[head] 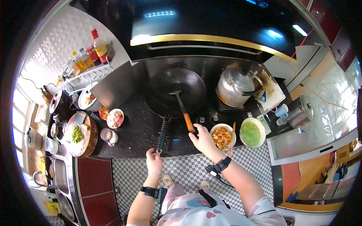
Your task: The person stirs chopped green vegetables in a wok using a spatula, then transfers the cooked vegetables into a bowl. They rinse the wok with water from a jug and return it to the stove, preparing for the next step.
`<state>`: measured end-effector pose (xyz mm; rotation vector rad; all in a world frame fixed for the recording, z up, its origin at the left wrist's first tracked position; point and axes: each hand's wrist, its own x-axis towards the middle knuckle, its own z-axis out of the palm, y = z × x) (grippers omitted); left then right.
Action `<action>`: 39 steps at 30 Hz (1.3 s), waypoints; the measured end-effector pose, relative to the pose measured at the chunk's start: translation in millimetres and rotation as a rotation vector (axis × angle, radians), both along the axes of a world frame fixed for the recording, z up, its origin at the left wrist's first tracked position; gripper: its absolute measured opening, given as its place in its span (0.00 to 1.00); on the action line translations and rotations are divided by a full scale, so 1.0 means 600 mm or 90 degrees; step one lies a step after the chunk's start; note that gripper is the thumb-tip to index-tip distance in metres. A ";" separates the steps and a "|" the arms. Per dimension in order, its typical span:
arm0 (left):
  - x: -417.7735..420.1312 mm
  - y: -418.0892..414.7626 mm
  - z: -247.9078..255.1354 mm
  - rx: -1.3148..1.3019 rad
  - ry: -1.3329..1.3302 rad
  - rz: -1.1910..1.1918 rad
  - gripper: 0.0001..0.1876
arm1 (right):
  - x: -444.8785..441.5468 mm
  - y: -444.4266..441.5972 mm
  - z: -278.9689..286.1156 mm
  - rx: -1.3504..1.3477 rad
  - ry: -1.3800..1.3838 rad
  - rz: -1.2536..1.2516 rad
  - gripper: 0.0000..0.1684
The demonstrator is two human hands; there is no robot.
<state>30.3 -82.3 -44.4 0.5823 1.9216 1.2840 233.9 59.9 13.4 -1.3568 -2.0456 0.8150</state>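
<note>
A black wok (pixel 176 84) sits on the stove, its coiled metal handle (pixel 162 134) pointing towards me. Inside it rests the head of a spatula (pixel 188 121), whose wooden grip leans out over the near rim. My right hand (pixel 202 138) is just beside the end of that grip, thumb and fingers apart, holding nothing. Close to the end of the wok handle is my left hand (pixel 154 161), its fingers loosely curled; whether it touches the handle is not plain. A bowl of browned food pieces (pixel 222 137) stands right of my right hand, with chopsticks (pixel 232 138) across its edge.
A metal kettle (pixel 237 86) stands on the right burner. Near the counter edge is a pot of green liquid (pixel 251 133). On the left are a round chopping board (pixel 92 138) with a cleaver (pixel 80 117) and chopped peppers, a bowl of pale food (pixel 115 118) and jars (pixel 109 136).
</note>
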 end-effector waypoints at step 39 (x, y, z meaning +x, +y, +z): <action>-0.449 -0.332 0.003 -0.107 0.151 0.329 0.25 | -0.598 -0.218 0.053 0.047 -0.155 0.741 0.33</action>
